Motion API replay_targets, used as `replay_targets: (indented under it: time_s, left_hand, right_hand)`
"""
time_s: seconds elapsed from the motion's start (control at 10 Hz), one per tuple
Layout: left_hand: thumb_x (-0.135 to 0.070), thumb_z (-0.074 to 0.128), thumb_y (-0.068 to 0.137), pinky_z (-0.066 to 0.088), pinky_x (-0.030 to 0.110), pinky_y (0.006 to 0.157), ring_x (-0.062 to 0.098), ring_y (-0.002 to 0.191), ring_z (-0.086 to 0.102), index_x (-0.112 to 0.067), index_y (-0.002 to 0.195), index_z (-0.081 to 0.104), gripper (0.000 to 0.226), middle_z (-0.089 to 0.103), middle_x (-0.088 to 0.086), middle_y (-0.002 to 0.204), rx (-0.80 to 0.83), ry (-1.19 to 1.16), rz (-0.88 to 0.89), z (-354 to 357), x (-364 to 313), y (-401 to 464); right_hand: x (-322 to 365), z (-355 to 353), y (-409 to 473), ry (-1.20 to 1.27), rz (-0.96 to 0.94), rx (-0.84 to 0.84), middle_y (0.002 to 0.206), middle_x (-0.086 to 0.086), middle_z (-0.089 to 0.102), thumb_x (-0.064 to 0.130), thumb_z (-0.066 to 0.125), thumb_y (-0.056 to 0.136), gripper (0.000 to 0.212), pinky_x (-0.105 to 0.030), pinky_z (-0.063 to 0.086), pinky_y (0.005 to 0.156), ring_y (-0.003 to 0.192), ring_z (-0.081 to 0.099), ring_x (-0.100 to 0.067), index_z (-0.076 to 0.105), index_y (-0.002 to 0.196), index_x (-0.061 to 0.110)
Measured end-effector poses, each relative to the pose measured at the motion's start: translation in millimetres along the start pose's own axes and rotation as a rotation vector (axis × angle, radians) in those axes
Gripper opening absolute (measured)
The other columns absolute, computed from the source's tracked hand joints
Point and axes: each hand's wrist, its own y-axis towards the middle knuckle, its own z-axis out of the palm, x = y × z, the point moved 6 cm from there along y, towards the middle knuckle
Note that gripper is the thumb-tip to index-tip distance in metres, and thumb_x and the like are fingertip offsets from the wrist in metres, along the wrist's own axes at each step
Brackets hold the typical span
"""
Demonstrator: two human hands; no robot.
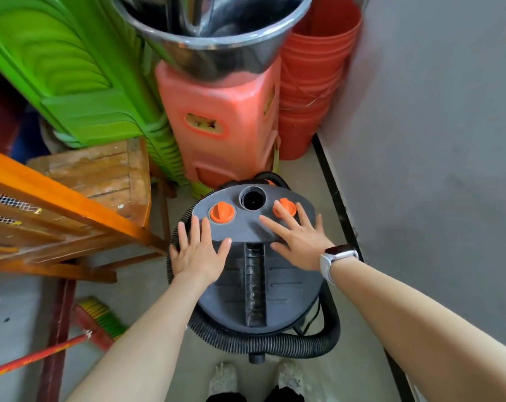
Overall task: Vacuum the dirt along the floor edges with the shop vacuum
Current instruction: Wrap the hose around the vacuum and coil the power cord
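shop vacuum [254, 274] sits on the concrete floor [298, 169] in a narrow gap, just beside the grey wall [434, 140] with its black baseboard [337, 198], right in front of the person's shoes [224, 378]. left hand [198, 253] lies flat on the left side of the dark grey lid, fingers [195, 227] straight and spread apart, gripping nothing. right hand [299, 242] lies flat on the right side of the lid, fingers apart too, fingertips touching the right orange knob [285, 206]; white watch [337, 259] on that wrist. left orange knob [222, 211] sits bare, round open port [252, 198] between the 2 knobs. black ribbed hose [275, 343] wraps around the vacuum body, looping along the near side. behind the vacuum: salmon plastic stool [223, 123] with a shiny metal basin [214, 33] on top, stacked red buckets [312, 82] by the wall, stacked green chairs [72, 68] at left. wooden furniture [86, 181] at left, broom [98, 317] on the floor below it.
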Motion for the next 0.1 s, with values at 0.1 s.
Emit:
replay_targets:
  time_s: [0.1]
  left_hand:
    - [-0.057, 0.019, 0.098, 0.004, 0.053, 0.118, 0.028, 0.146, -0.019, -0.022, 0.154, -0.002, 0.070, -0.016, 0.004, 0.160, -0.052, 0.012, 0.074, -5.1, -19.4, -14.3]
  right_hand:
    - [6.8, -22.7, -20.9, 0.324, 0.041, -0.202, 0.159, 0.007, -0.022, 0.038, 0.039, 0.101, 0.065, -0.066, 0.006, 0.113, 0.147, -0.015, -0.031, -0.004, 0.149, 0.048]
